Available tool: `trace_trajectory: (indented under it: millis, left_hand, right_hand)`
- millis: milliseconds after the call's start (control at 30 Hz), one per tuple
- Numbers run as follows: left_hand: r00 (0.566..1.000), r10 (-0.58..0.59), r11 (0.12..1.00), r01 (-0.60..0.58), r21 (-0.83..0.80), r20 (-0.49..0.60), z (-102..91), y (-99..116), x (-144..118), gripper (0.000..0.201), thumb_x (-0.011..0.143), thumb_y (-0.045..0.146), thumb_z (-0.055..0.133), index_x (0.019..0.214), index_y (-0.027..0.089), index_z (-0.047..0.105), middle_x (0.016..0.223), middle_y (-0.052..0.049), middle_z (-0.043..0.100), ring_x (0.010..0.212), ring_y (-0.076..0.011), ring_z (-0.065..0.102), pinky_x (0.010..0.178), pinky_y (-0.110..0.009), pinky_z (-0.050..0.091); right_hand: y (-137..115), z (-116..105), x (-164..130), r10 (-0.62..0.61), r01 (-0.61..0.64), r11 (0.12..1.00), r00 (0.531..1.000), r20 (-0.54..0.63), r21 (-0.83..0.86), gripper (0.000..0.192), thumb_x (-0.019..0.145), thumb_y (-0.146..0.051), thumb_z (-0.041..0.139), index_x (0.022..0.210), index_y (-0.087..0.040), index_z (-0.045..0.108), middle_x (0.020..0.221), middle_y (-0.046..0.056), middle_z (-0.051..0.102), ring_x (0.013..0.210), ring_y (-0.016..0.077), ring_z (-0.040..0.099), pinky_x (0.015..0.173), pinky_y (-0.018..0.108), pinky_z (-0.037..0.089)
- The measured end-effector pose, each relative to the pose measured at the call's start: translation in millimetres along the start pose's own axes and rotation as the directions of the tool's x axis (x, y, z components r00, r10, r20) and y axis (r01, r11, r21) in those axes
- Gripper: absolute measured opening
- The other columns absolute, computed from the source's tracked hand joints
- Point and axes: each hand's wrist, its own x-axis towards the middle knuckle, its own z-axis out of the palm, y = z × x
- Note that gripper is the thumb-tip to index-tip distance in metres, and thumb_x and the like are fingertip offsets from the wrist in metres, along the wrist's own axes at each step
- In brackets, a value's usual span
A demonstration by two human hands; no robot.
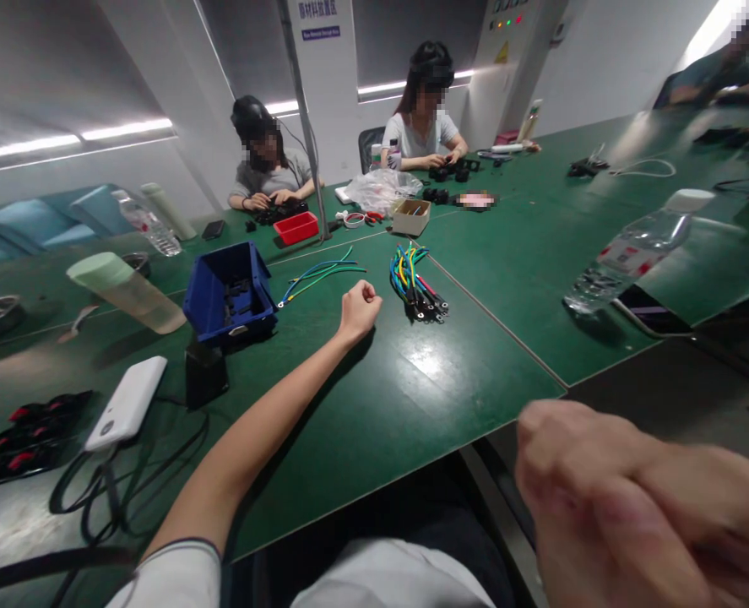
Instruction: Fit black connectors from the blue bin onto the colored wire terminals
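Observation:
My left hand [360, 307] is stretched out over the green table [412, 388], closed into a fist with nothing visible in it. It rests between a loose group of green, blue and yellow wires [320, 274] and a bundle of coloured wires with ring terminals [415, 283]. My right hand [586, 481] is close to the camera at the lower right, blurred, its fingers curled into a fist, off the table's front edge. A blue bin [228, 295] holding dark parts stands to the left of my left hand.
A water bottle [633, 249] lies on its side beside a phone [649, 314] at the right. A white power bank [127, 401] with black cables, a pale tumbler [127, 291] and black and red parts [19, 431] sit at the left. Two people work at the far side.

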Motion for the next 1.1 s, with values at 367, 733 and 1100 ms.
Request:
trace_trajectory:
  millis: [367, 733, 1100]
  left_hand:
    - [0.974, -0.109, 0.932, 0.169, 0.320, -0.198, -80.2, -77.6, 24.1, 0.012, 0.071, 0.019, 0.048, 0.071, 0.019, 0.060, 0.062, -0.002, 0.058, 0.059, -0.0171, 0.051, 0.062, -0.028, 0.035]
    - [0.971, -0.006, 0.797, 0.149, 0.585, -0.239, -83.0, -113.7, 64.0, 0.023, 0.073, 0.011, 0.046, 0.087, 0.017, 0.062, 0.094, -0.011, 0.066, 0.101, -0.0263, 0.055, 0.090, -0.036, 0.037]
    - [0.982, -0.090, 0.695, 0.182, 0.695, -0.167, -78.7, -130.3, 70.6, 0.031, 0.081, 0.020, 0.046, 0.111, 0.017, 0.055, 0.113, -0.012, 0.061, 0.108, -0.0280, 0.052, 0.091, -0.039, 0.041]
  right_hand:
    - [154.7, 129.7, 8.8, -0.052, -0.027, 0.983, 0.907, 0.418, 0.182, 0.021, 0.071, -0.019, 0.045, 0.061, -0.023, 0.027, 0.049, -0.007, 0.039, 0.043, 0.0078, 0.041, 0.046, 0.021, 0.035]
    - [231.1, 172.7, -22.6, -0.183, 0.419, 0.901, 0.600, 0.779, -0.111, 0.006, 0.072, -0.016, 0.047, 0.068, -0.020, 0.048, 0.054, -0.004, 0.057, 0.045, 0.0094, 0.046, 0.048, 0.024, 0.020]
    - [238.5, 171.6, -14.9, -0.087, 0.194, 0.978, 0.721, 0.688, -0.079, 0.004, 0.078, -0.019, 0.050, 0.078, -0.021, 0.047, 0.057, -0.005, 0.057, 0.048, 0.0096, 0.052, 0.051, 0.020, 0.031]
